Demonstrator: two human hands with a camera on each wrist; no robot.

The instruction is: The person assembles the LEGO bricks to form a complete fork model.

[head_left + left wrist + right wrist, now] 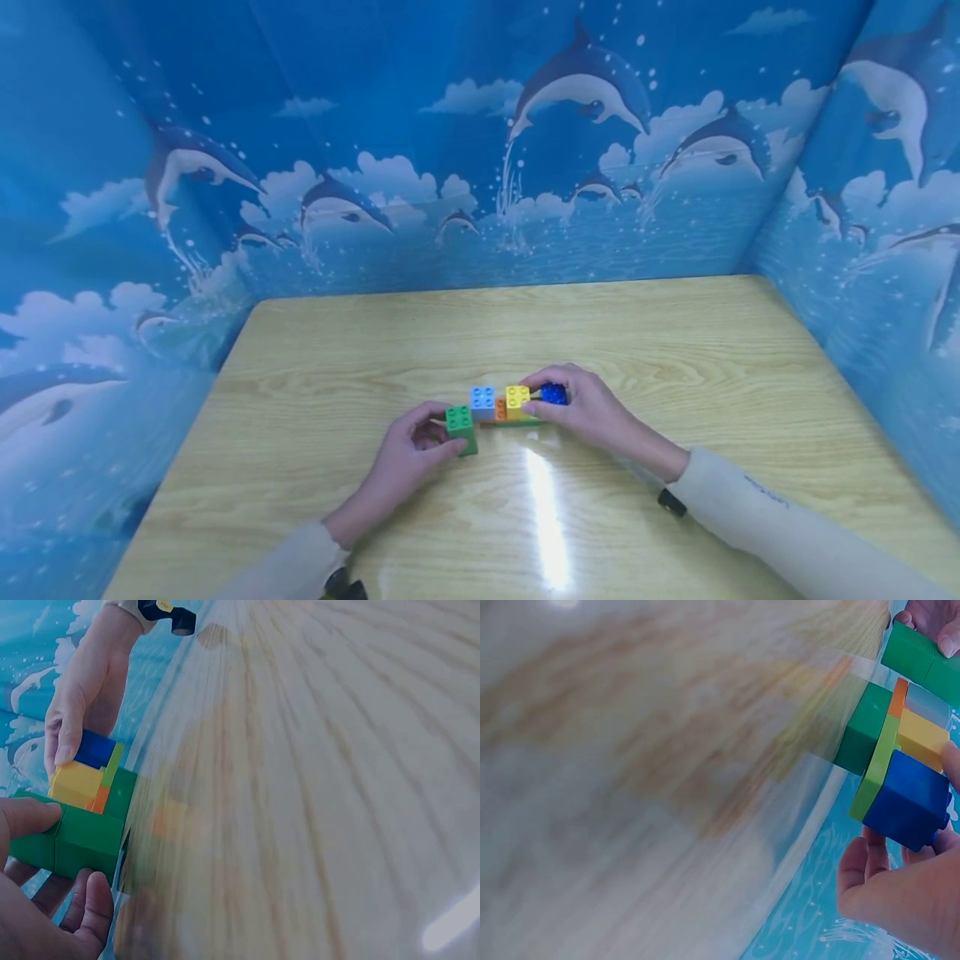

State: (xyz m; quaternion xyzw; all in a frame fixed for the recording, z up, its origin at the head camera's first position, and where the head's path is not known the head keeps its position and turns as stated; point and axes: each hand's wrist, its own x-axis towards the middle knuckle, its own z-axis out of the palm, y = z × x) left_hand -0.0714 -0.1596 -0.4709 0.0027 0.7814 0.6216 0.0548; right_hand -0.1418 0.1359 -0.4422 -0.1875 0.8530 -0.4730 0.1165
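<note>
My left hand (pixel 405 454) pinches a stack of two green toy bricks (pixel 461 429) between thumb and fingers. Just to its right is a low built-up piece, with a light blue brick (pixel 483 402), a yellow brick (pixel 517 400) and a studded dark blue brick (pixel 554 394) along its top. Thumb and forefinger of my right hand (pixel 596 412) pinch the yellow brick. Lower in that piece, the right wrist view shows an orange part (pixel 898 697), a thin lime-green plate (pixel 875 772) and a dark green brick (pixel 864 727). Whether the green stack touches it cannot be told.
Both hands work over a wood-grain table (pixel 360 350), which carries a bright glare streak in front of them. A blue curtain (pixel 420 125) printed with dolphins stands behind the table and on both sides.
</note>
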